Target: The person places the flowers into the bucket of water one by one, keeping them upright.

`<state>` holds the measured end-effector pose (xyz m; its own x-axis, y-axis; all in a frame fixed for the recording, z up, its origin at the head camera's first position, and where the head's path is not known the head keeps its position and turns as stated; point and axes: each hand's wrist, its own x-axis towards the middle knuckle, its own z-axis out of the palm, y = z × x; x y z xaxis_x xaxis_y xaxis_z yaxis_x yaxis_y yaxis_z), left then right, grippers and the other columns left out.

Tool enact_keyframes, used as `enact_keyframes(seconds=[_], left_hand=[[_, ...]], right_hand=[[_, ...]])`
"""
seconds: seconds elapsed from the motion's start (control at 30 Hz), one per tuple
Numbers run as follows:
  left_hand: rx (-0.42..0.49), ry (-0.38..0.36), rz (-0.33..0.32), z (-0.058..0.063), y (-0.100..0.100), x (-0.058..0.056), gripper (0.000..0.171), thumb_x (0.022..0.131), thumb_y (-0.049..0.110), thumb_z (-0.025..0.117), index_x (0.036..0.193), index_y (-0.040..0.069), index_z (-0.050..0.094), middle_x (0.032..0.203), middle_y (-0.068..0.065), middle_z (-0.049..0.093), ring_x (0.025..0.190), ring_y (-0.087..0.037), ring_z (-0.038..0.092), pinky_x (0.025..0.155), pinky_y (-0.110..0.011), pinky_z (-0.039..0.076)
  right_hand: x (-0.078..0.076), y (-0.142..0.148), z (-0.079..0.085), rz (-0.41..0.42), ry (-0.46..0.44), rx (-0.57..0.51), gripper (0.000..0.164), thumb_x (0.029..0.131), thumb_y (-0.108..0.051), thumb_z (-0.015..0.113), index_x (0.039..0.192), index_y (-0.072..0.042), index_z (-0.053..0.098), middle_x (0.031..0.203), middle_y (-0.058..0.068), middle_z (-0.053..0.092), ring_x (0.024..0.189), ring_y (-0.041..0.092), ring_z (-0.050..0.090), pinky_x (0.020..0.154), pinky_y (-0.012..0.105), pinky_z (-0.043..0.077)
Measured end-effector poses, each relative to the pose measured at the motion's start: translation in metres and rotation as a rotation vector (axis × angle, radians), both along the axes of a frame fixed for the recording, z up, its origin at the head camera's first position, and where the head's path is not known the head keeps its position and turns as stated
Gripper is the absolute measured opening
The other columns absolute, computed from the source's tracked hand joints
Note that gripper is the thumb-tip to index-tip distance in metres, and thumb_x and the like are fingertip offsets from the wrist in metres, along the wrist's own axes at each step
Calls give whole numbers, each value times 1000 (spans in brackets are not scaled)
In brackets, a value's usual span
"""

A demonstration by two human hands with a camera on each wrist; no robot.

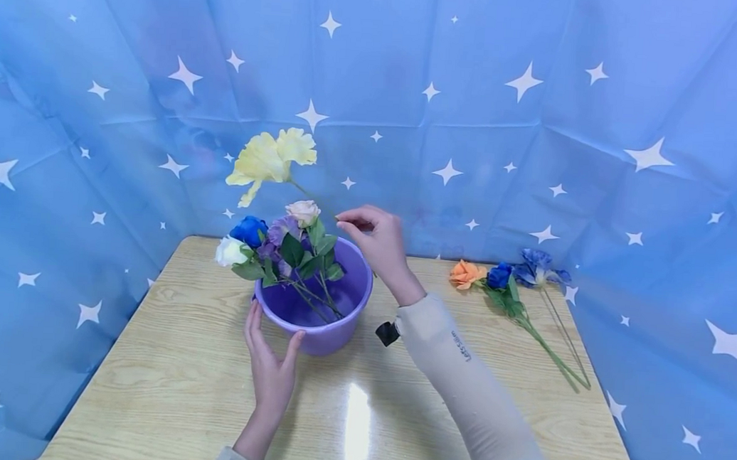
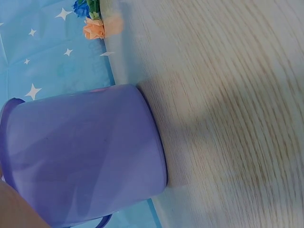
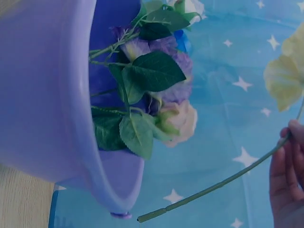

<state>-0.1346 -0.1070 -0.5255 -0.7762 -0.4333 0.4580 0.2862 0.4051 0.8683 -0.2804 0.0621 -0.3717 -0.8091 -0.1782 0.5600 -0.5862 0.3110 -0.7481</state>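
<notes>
My right hand [image 1: 377,241] pinches the stem of a yellow artificial flower [image 1: 264,160] above the back right of a purple bucket [image 1: 322,342]. In the right wrist view the bare end of its green stem [image 3: 209,189] hangs outside the bucket's rim. The left hand [image 1: 271,373] holds the bucket's near left side, thumb at the rim and fingers along the wall. Inside the bucket, a pale pink rose [image 1: 303,212], a purple flower [image 1: 283,231], a blue rose [image 1: 250,231] and a white rose [image 1: 231,252] lean to the left.
On the table's right side lie an orange flower [image 1: 467,274], a blue rose [image 1: 499,275] and a blue-violet flower [image 1: 538,265], stems toward the front. A blue star-patterned cloth [image 1: 380,60] hangs behind and beside the wooden table [image 1: 158,386].
</notes>
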Motion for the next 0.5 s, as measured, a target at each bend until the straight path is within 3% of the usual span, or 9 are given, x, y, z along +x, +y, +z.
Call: enact_keyframes(seconds=[0.3,0.5], left_hand=[[-19,-13,2,-1,-1,0,85,88,15,76,156,7,25,162,-14,23,150,-37,24,124,-61,21],[-27,-14,4,0,-1,1,85,88,16,76,156,6,25,162,-16,23,150,-39,24,124,-62,20]], right_hand=[[1,-13,-1,23,-20,-19,11,89,-9,74,97,-3,78,91,11,75,79,21,71,72,23,62],[1,-22,-4,35,-13,-22,10,90,-9,73,97,-3,78,91,12,75,78,21,71,73,28,63]])
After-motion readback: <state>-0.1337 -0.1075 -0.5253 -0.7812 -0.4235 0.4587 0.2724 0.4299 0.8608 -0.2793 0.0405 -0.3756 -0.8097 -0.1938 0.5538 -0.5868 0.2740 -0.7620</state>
